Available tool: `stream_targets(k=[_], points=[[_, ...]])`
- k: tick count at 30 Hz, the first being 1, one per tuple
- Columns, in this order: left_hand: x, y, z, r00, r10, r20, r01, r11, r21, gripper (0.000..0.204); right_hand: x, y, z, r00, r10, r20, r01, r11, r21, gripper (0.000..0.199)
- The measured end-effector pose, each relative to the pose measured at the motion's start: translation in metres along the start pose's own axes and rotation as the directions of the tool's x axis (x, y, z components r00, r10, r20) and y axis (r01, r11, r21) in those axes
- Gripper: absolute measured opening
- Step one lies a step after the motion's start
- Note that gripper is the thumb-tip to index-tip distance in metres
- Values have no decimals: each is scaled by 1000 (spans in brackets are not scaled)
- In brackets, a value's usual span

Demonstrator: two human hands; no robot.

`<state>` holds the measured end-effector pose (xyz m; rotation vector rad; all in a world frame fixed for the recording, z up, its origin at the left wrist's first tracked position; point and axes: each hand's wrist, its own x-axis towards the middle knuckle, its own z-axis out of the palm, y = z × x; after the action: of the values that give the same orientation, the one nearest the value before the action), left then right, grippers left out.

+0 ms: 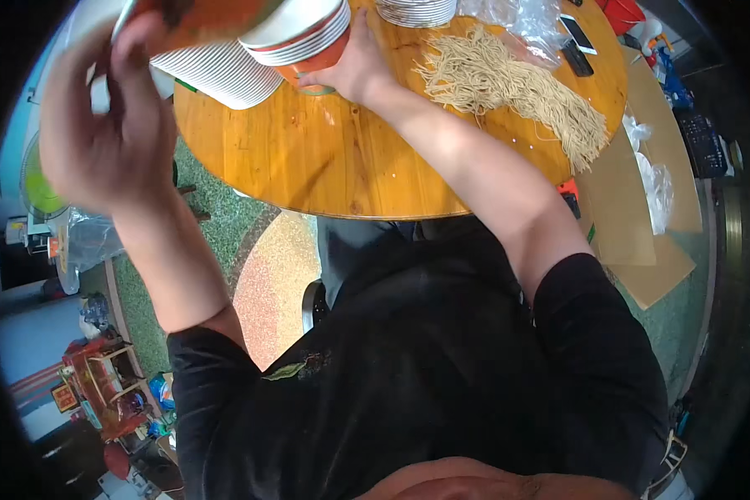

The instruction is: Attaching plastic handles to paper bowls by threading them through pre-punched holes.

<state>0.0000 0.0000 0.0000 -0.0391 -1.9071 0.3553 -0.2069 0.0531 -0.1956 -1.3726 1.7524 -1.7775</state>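
My left hand (108,133), smeared a little by motion, is raised at the upper left. Its thumb and fingers pinch the rim of an orange-red paper bowl (217,23), which is tilted and partly cut off by the top edge. My right hand (357,65) reaches across the table and wraps the side of a nested stack of orange paper bowls with white rims (308,52). Between the two hands, a long stack of white rimmed bowls or lids (229,77) leans over on the tabletop. Beige noodle-like strands (517,92) lie heaped right of my right hand.
The round wooden table (350,167) curves in front of me. Another white stack (417,12) stands at its far side. Clear plastic bags (529,25), a phone (578,35) and a small black object (577,60) lie far right. Cardboard (621,208) covers the floor at right.
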Motion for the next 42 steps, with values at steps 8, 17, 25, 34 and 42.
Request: stream_targets(k=[8, 17, 25, 34, 42], points=[[-112, 118, -6, 886, -121, 448, 188, 976, -109, 20, -104, 52, -133, 992, 88, -89, -112, 940, -322, 18], [-160, 137, 40, 839, -227, 495, 317, 943, -104, 21, -89, 65, -182, 955, -167, 243, 295, 582, -758, 11], [-164, 141, 39, 794, -282, 538, 404, 907, -121, 21, -81, 58, -176, 933, -120, 341, 347, 558, -754, 10], [-154, 149, 40, 796, -303, 524, 423, 898, -123, 28, -107, 47, -170, 997, -75, 36, 83, 882, -464, 9], [-138, 184, 23, 885, -217, 412, 392, 826, -405, 37, -137, 26, -157, 996, -28, -81, 15, 987, -161, 10]])
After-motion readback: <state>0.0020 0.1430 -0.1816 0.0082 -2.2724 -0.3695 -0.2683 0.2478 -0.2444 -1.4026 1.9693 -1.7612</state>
